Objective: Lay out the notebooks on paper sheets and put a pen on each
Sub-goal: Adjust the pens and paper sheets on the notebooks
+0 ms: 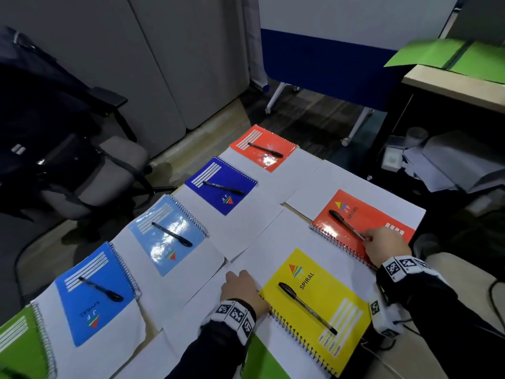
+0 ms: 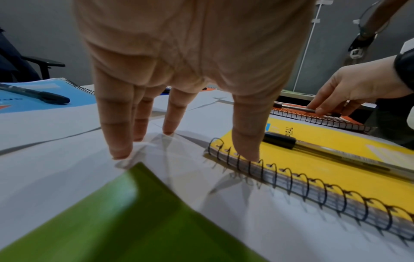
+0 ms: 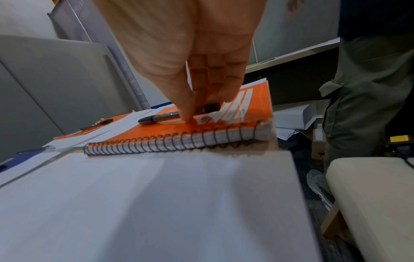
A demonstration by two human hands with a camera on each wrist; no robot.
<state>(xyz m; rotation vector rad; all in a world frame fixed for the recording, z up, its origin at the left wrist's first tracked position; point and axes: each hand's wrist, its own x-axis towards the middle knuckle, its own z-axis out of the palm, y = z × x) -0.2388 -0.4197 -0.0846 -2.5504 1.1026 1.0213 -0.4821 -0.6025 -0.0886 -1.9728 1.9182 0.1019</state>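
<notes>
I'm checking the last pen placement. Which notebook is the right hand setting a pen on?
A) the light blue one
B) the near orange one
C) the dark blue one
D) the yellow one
B: the right hand pinches the end of a pen lying on the near orange notebook, while the yellow notebook beside it already carries its own pen.

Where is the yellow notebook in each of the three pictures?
Head view: yellow notebook lies bottom centre-right, a pen on it.
Left wrist view: it fills the right side, the left hand touching its spiral.
Right wrist view: not in it.
Shared landmark: the near orange notebook under the right hand.
</notes>
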